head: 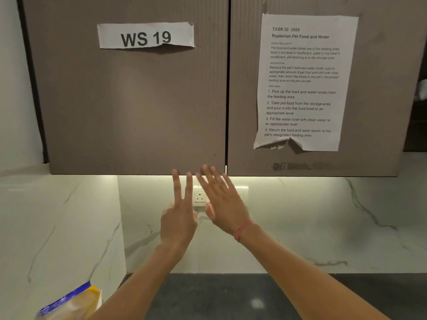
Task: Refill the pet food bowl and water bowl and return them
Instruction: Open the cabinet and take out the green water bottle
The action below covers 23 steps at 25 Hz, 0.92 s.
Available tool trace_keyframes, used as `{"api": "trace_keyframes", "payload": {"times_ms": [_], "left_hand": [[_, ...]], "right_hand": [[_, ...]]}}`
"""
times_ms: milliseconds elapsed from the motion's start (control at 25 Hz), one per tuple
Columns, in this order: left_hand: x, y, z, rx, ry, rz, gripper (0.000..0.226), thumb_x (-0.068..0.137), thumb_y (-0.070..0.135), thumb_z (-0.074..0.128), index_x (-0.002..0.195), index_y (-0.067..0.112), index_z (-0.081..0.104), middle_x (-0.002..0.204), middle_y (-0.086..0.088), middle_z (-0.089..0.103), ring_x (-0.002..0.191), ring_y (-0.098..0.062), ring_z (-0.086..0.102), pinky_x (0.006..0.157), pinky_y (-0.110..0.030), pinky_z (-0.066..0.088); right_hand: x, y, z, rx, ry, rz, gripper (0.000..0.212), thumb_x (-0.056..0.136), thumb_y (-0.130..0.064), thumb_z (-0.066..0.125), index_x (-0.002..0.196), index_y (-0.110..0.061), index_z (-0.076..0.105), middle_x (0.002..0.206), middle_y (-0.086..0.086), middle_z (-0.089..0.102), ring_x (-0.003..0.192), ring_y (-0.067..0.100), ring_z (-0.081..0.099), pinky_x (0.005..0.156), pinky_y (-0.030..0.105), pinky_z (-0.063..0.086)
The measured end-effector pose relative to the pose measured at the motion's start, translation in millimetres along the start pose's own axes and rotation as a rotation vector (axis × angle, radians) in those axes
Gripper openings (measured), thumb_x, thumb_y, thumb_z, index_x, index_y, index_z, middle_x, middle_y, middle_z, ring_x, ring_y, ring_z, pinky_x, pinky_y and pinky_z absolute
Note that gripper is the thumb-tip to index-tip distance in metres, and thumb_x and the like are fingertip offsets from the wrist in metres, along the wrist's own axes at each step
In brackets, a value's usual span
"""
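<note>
Both hands are raised in front of the wall socket (199,197), just below the brown cabinet (134,100). The left hand (179,218) holds two fingers straight up with the rest folded, gripping nothing. The right hand (223,204) is spread flat, fingers straight, holding nothing. A blue-and-yellow bag (71,303) sits well below and left of the socket, beside the dark tabletop (231,296). No bowl is in view.

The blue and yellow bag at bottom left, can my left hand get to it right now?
Probably yes: the left hand holds nothing, and nothing shows between it and the bag below.
</note>
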<state>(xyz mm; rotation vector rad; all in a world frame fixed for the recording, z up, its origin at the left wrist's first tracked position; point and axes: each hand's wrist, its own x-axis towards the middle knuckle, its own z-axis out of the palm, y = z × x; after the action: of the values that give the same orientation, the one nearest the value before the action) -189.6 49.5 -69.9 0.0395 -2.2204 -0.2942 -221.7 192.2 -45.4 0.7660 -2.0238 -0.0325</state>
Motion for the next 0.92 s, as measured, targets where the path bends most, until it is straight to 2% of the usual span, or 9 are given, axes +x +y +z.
{"api": "trace_keyframes", "payload": {"times_ms": [120,200,240,320,440,560,720,800,920], "left_hand": [[-2,2,1,-0.076,-0.013,0.002,0.119,0.074,0.013,0.084,0.16,0.026,0.002,0.167,-0.01,-0.015,0.043,-0.004,0.045,0.04,-0.01,0.039],[-2,6,-2,-0.114,-0.037,-0.018,0.118,0.077,0.01,0.079,0.159,0.028,-0.003,0.166,-0.006,-0.022,0.044,-0.006,0.046,0.039,-0.017,0.046],[-1,9,-5,-0.119,-0.052,-0.032,0.114,0.08,0.011,0.076,0.159,0.028,-0.004,0.165,-0.004,-0.026,0.047,-0.008,0.05,0.043,-0.022,0.052],[1,21,-17,-0.127,-0.092,-0.053,0.101,0.087,0.017,0.071,0.159,0.026,0.001,0.165,-0.001,-0.025,0.058,-0.013,0.058,0.053,-0.027,0.058],[3,45,-37,-0.198,-0.193,-0.039,0.08,0.091,0.022,0.065,0.156,0.027,0.018,0.168,0.004,-0.002,0.088,-0.025,0.068,0.071,-0.033,0.057],[7,72,-49,-0.417,-0.266,0.02,0.071,0.091,0.024,0.063,0.152,0.028,0.027,0.159,0.009,0.026,0.114,-0.023,0.061,0.09,-0.04,0.052],[12,106,-61,-0.644,-0.294,-0.088,0.076,0.091,0.021,0.065,0.156,0.02,0.025,0.155,-0.001,0.033,0.122,-0.021,0.054,0.102,-0.039,0.047],[11,118,-68,-0.756,-0.241,-0.145,0.073,0.09,0.021,0.065,0.153,0.02,0.03,0.149,-0.002,0.043,0.124,-0.023,0.054,0.1,-0.041,0.047],[-2,136,-85,-0.93,-0.11,-0.248,0.05,0.093,0.022,0.063,0.139,0.018,0.047,0.126,0.003,0.061,0.097,-0.016,0.065,0.075,-0.024,0.046]], "right_hand": [[-30,15,9,0.219,-0.301,0.042,0.07,0.091,-0.027,0.061,0.153,-0.019,0.029,0.151,0.007,0.045,0.138,0.026,0.045,0.114,0.036,0.035],[-34,31,1,0.76,-0.417,0.597,0.064,0.09,-0.025,0.064,0.148,-0.019,0.036,0.141,0.008,0.055,0.129,0.026,0.053,0.105,0.034,0.043],[-31,43,-5,1.09,-0.321,0.903,0.059,0.091,-0.021,0.063,0.145,-0.019,0.039,0.137,0.01,0.056,0.126,0.026,0.054,0.1,0.036,0.046],[-22,70,-23,1.573,-0.006,1.22,0.045,0.092,-0.011,0.059,0.133,-0.023,0.044,0.122,0.007,0.06,0.117,0.025,0.058,0.088,0.037,0.053],[-13,96,-50,1.844,0.301,1.264,0.02,0.092,-0.006,0.053,0.106,-0.02,0.055,0.098,0.001,0.062,0.102,0.019,0.062,0.076,0.031,0.052],[-15,99,-64,1.936,0.298,1.308,0.01,0.094,-0.011,0.049,0.088,-0.017,0.054,0.102,0.003,0.059,0.096,0.017,0.063,0.071,0.028,0.05],[-34,97,-81,1.934,0.23,1.301,0.011,0.095,-0.013,0.049,0.086,-0.017,0.055,0.095,0.0,0.058,0.089,0.014,0.062,0.068,0.027,0.049],[-45,93,-95,1.952,0.213,1.27,0.018,0.093,-0.006,0.045,0.084,-0.017,0.056,0.097,-0.001,0.06,0.091,0.014,0.062,0.069,0.026,0.049],[-67,86,-114,2.016,0.195,1.173,0.038,0.087,0.004,0.038,0.101,-0.02,0.063,0.103,-0.005,0.067,0.083,0.011,0.061,0.069,0.024,0.046]]}}
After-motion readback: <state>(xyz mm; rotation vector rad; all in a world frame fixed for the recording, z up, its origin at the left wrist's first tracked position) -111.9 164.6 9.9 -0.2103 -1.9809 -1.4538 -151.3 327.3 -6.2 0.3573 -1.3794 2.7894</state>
